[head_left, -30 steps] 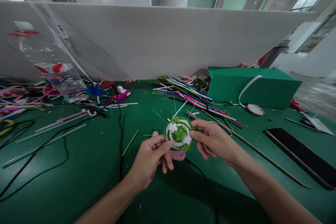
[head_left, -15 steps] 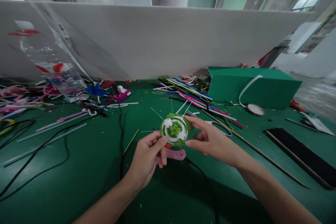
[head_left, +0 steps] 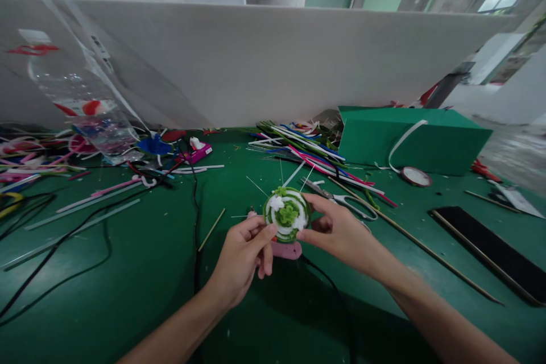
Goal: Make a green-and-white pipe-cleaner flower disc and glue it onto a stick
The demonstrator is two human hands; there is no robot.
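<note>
A round green-and-white coil of fuzzy pipe cleaner (head_left: pixel 286 214), with a green tuft at its centre, is held up between my two hands. My left hand (head_left: pixel 247 250) pinches its lower left edge between thumb and fingers. On the right edge, the thumb and index finger of my right hand (head_left: pixel 335 230) close on the rim. Below and behind the coil lies a pink glue gun (head_left: pixel 286 250), partly covered by the coil and my left hand; a dark cable runs from it. Scissors (head_left: pixel 347 200) rest just beyond my right hand.
Loose coloured pipe cleaners (head_left: pixel 298 145) lie in a heap at the back. A green box (head_left: pixel 418 139), a tape roll (head_left: pixel 416 176), a thin wooden stick (head_left: pixel 426 247) and a black phone (head_left: pixel 490 253) are at right. A plastic bottle (head_left: pixel 81 96) leans at left among scraps and cables.
The coil has shifted slightly right and tilted. My right thumb and index finger have come in onto its right edge, where the thumb was a little apart before.
</note>
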